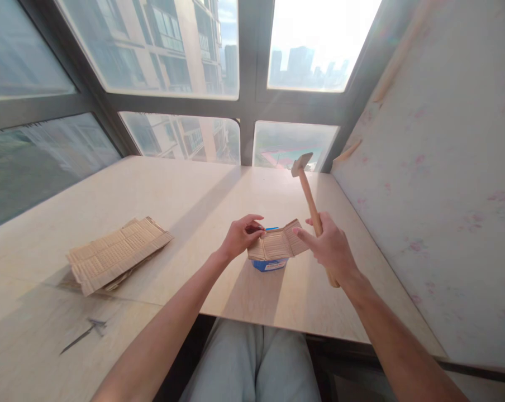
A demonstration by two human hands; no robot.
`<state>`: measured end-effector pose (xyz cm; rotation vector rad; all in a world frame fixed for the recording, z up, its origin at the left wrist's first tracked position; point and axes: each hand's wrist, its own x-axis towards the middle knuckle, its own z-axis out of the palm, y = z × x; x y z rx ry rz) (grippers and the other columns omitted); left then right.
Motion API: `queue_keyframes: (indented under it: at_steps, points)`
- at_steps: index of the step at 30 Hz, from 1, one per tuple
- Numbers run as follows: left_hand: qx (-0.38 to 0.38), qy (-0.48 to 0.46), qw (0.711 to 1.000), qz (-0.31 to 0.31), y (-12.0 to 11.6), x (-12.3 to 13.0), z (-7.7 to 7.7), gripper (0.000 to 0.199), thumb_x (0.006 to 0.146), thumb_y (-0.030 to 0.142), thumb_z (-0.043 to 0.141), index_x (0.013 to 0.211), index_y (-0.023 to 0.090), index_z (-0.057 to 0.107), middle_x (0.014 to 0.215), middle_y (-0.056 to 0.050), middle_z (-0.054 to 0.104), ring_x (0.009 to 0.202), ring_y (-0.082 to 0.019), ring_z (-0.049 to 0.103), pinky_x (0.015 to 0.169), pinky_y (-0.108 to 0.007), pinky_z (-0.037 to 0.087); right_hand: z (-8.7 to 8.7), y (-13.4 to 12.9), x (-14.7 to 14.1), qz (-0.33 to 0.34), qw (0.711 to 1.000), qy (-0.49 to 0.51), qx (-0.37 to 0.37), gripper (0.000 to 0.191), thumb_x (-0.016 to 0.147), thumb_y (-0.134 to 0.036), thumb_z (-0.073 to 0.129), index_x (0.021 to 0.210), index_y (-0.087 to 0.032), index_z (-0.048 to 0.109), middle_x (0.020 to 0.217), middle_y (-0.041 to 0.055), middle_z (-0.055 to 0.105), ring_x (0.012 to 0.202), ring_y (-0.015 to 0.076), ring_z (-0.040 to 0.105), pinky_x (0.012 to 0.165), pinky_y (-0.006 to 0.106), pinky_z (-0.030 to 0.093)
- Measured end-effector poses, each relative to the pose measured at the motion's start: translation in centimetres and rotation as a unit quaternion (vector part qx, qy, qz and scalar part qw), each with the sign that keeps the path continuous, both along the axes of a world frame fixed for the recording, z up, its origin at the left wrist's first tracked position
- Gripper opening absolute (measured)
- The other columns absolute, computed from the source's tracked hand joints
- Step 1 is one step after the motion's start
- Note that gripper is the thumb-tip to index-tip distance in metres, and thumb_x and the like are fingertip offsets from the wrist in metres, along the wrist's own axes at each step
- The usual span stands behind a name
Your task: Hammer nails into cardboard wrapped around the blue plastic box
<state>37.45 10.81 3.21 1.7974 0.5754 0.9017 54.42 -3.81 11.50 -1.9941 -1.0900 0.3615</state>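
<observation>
My right hand [330, 240] is wrapped round the wooden handle of a hammer [309, 195], its head raised and pointing toward the window. A creased piece of corrugated cardboard [276, 243] rests on top of a blue box [268, 264] on the table in front of me. My left hand [241, 233] is at the cardboard's left edge, with thumb and index finger pinched together. Whatever sits between those fingertips is too small to make out. The thumb of my right hand is close to the cardboard's right flap.
To the left, a stack of flattened corrugated cardboard [120, 251] lies on the pale wooden table [185, 223]. Several thin dark metal pieces, nail-like [91, 329], lie nearer me. Windows [185, 134] border the far side, and a flowered wall [437, 184] stands at the right.
</observation>
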Motion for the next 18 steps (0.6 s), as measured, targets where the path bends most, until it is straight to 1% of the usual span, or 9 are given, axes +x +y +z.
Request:
queue_keyframes:
  at_steps: [2,5,7,9,11,13,16,18]
  points:
    - [0.008,0.002,1.0,-0.001,-0.1,0.0,0.1,0.036,0.073,0.029,0.073,0.106,0.016,0.063,0.083,-0.005,0.072,0.08,-0.018,0.07,0.079,-0.032,0.057,-0.5,0.9,0.9,-0.005,0.999,0.024,-0.034,0.029,0.075,-0.039,0.07,0.088,-0.021,0.051,0.053,-0.0057,0.053,0.03,0.0101,0.046,0.026,0.02,0.034]
    - [0.016,-0.001,1.0,-0.001,-0.1,0.1,0.2,0.034,0.074,0.029,0.072,0.105,0.016,0.063,0.085,-0.005,0.072,0.081,-0.018,0.07,0.079,-0.032,0.057,-1.8,1.2,1.7,0.019,0.994,0.085,-0.068,0.028,0.073,-0.034,0.07,0.078,-0.021,0.045,0.047,-0.0075,0.05,0.027,0.0095,0.044,0.024,0.019,0.032]
    - [0.017,-0.005,1.0,0.003,-0.1,0.1,0.2,0.033,0.075,0.031,0.071,0.104,0.017,0.063,0.086,-0.005,0.072,0.082,-0.018,0.07,0.08,-0.033,0.057,-2.6,0.8,1.7,0.027,0.991,0.108,-0.068,0.028,0.071,-0.03,0.07,0.075,-0.021,0.044,0.043,-0.0089,0.047,0.025,0.0087,0.042,0.023,0.018,0.03]
    - [0.017,-0.009,1.0,0.0,0.0,0.1,0.3,0.034,0.076,0.032,0.071,0.105,0.017,0.063,0.086,-0.005,0.072,0.083,-0.018,0.07,0.08,-0.033,0.057,-3.1,0.4,1.6,0.028,0.99,0.128,-0.051,0.029,0.071,-0.03,0.07,0.075,-0.022,0.043,0.042,-0.0099,0.046,0.024,0.0086,0.041,0.023,0.018,0.03]
    - [0.019,-0.01,1.0,-0.009,0.1,0.0,0.4,0.035,0.075,0.032,0.072,0.105,0.017,0.063,0.086,-0.005,0.072,0.083,-0.019,0.07,0.079,-0.032,0.057,-3.1,0.2,1.6,0.03,0.989,0.144,-0.025,0.029,0.072,-0.032,0.07,0.076,-0.022,0.043,0.042,-0.0108,0.045,0.025,0.0091,0.042,0.023,0.019,0.03]
    - [0.021,-0.012,1.0,-0.011,0.2,0.1,0.6,0.035,0.075,0.032,0.072,0.105,0.017,0.063,0.086,-0.005,0.072,0.083,-0.019,0.07,0.079,-0.032,0.057,-2.8,0.3,1.7,0.033,0.988,0.149,-0.006,0.03,0.073,-0.034,0.07,0.077,-0.022,0.042,0.043,-0.0112,0.044,0.026,0.0092,0.042,0.023,0.019,0.031]
    - [0.013,-0.024,1.0,-0.001,0.4,0.2,0.8,0.034,0.075,0.031,0.072,0.105,0.016,0.063,0.085,-0.005,0.071,0.083,-0.019,0.07,0.079,-0.032,0.057,-2.2,0.8,2.0,0.036,0.99,0.137,-0.003,0.03,0.073,-0.034,0.069,0.078,-0.022,0.042,0.045,-0.0106,0.045,0.027,0.0092,0.043,0.023,0.019,0.032]
    - [0.009,-0.024,1.0,0.002,0.5,0.4,0.8,0.035,0.075,0.03,0.072,0.105,0.016,0.063,0.085,-0.005,0.071,0.083,-0.019,0.071,0.08,-0.033,0.057,-2.2,1.2,2.1,0.039,0.991,0.126,-0.011,0.029,0.073,-0.033,0.069,0.078,-0.022,0.042,0.044,-0.0103,0.045,0.027,0.0099,0.043,0.023,0.019,0.033]
